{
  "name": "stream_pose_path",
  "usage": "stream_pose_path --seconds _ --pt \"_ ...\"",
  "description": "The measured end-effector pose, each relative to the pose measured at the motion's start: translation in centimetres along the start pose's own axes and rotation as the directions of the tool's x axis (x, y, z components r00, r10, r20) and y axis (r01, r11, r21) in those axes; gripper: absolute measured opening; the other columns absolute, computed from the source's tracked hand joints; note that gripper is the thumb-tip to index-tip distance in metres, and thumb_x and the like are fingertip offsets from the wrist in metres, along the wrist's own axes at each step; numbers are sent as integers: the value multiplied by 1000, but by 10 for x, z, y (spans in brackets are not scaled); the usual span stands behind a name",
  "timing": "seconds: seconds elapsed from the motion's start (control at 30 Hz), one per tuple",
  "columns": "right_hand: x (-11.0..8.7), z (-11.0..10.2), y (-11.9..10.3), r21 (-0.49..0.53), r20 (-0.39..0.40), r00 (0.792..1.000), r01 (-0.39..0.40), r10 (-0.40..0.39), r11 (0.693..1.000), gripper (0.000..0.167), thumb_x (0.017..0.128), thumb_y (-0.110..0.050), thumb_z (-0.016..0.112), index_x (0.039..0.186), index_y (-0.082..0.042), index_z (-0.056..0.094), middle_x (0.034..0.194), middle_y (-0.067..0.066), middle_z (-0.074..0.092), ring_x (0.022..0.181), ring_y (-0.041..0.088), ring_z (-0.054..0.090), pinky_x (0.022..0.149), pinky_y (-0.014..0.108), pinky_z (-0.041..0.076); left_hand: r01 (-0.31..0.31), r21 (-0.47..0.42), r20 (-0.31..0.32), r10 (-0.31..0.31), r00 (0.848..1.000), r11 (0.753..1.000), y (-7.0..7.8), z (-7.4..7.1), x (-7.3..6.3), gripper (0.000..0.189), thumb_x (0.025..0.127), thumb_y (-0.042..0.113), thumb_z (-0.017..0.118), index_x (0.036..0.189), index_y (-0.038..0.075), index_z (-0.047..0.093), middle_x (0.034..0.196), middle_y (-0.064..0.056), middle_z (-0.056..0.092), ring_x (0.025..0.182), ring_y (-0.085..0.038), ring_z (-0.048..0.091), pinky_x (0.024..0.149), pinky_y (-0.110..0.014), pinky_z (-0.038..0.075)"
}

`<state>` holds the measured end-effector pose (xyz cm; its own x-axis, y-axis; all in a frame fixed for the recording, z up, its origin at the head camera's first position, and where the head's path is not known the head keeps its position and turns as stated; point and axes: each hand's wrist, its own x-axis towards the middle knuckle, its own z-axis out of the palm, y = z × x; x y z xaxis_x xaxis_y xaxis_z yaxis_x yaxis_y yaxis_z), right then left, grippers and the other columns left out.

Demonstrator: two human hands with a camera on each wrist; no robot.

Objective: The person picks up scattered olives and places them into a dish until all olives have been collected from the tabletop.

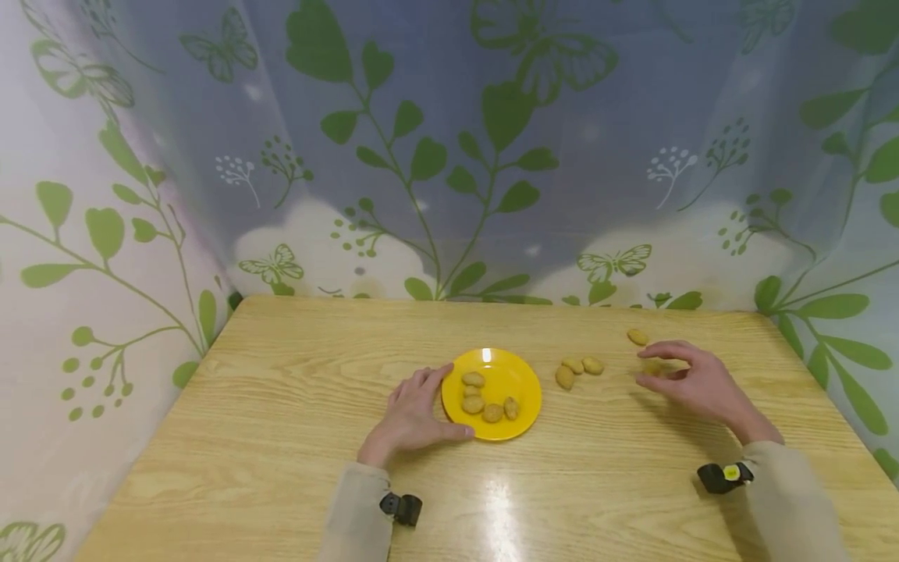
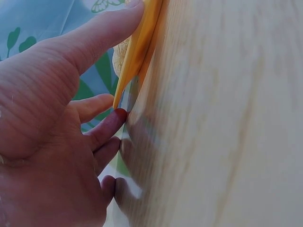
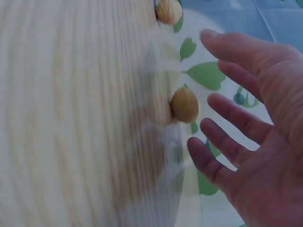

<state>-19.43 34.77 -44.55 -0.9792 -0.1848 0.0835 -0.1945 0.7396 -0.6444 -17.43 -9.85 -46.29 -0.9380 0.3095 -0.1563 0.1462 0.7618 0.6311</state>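
Observation:
My left hand (image 1: 414,414) holds a round yellow plate (image 1: 520,382) by its left side. In the left wrist view the thumb lies over the plate's rim (image 2: 134,56), with fingertips at its edge. Several tan walnuts in their shells, such as this walnut (image 1: 493,412), lie on the plate. Off to the right, my right hand (image 1: 702,386) reaches low over the table, thumb and fingers spread. A walnut (image 3: 184,105) sits on the table by those fingers, with a gap showing around it. Beyond the fingertips lies another walnut (image 1: 637,336).
Between the plate and the right hand, a small cluster of walnuts (image 1: 573,364) rests on the wood-grain table (image 1: 281,437). A curtain (image 1: 435,156) printed with leaves and butterflies hangs along the table's back edge and sides.

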Motion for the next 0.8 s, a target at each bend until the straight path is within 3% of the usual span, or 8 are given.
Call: stream_pose_path --seconds 0.03,0.07,0.17,0.27,0.37,0.57,0.8 --pt "1 -1 3 -3 20 1000 4 -4 1000 42 92 -31 78 127 -8 70 143 20 57 125 40 56 80 12 54 -1 -1 0 1 1000 1000 0 0 0 105 77 52 84 161 22 31 162 -17 34 149 -43 30 125 -64 16" --pt "3 -2 6 1 38 999 8 -8 1000 43 92 -30 78 128 -7 69 144 21 56 125 34 58 81 12 54 0 0 0 0 1000 1000 0 0 0 104 77 52 84 162 22 31 162 -17 34 149 -43 30 125 -64 16" --pt "6 -6 15 20 73 997 20 -21 1000 44 91 -28 79 128 -7 69 145 23 55 119 0 59 84 12 53 -1 0 1 1 1000 1000 0 0 0 105 77 52 84 162 22 31 162 -17 34 149 -43 31 125 -64 16" --pt "10 -9 22 44 98 995 16 -20 999 45 90 -27 80 129 -7 69 144 22 56 108 -26 42 87 10 52 -1 2 3 1 1000 1000 -1 0 1 105 77 53 84 162 22 31 162 -17 34 150 -43 30 125 -64 16" --pt "12 -11 28 48 134 991 -10 3 999 46 91 -29 79 131 -9 69 145 20 57 108 -27 44 88 9 51 2 5 4 -2 1000 1000 -2 1 1 105 77 53 84 162 23 30 163 -17 33 150 -43 30 126 -64 16" --pt "16 -13 32 28 175 984 -45 39 999 42 90 -30 79 128 -13 71 142 18 61 109 -15 52 84 14 52 4 6 4 -4 1000 1000 -2 1 1 105 77 53 84 162 23 30 164 -17 32 151 -44 28 126 -64 15" --pt "18 -11 36 23 181 983 -42 37 999 35 90 -28 80 122 -14 74 138 18 64 106 -20 49 78 18 54 2 -12 5 -2 1000 1000 -1 0 0 104 77 52 84 162 23 31 163 -17 32 151 -44 28 126 -64 14"
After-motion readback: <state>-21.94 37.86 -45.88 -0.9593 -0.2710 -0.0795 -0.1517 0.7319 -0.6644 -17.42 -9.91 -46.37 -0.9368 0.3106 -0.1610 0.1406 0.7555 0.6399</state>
